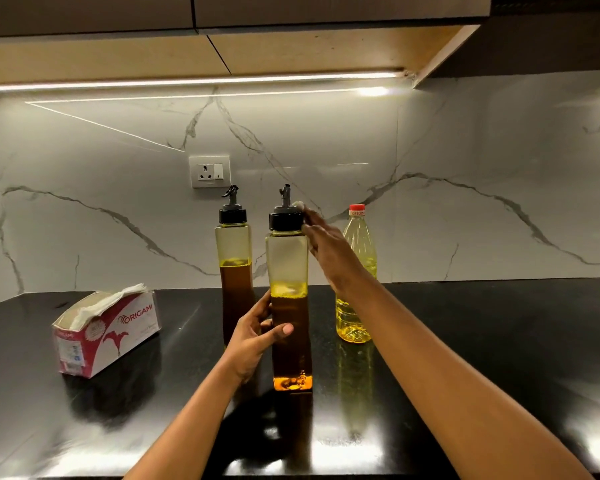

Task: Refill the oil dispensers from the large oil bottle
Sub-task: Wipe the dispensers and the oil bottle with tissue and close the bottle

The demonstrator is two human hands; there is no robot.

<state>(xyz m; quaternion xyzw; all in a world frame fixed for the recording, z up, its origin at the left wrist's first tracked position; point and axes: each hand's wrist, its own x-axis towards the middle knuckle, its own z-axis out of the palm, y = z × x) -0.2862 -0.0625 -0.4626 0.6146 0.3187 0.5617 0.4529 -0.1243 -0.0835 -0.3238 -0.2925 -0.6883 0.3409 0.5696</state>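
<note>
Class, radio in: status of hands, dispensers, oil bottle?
Left hand grips near dispenser; right hand at its cap. Oil bottle capped, behind right arm. Far dispenser untouched.

I see a black glossy counter (499, 341) running wall to wall — it throws back bright patches of light near its front edge. On its left part lies a pink-and-white tissue box (108, 332), marked ORIGAMI, with white tissue (111, 301) sticking out of the top. Behind stands a white marble wall (499, 174) with grey veins, and a white socket with a switch (210, 171) is set in it. Above, a light strip (194, 81) glows under the brown cupboards (222, 15).
</note>
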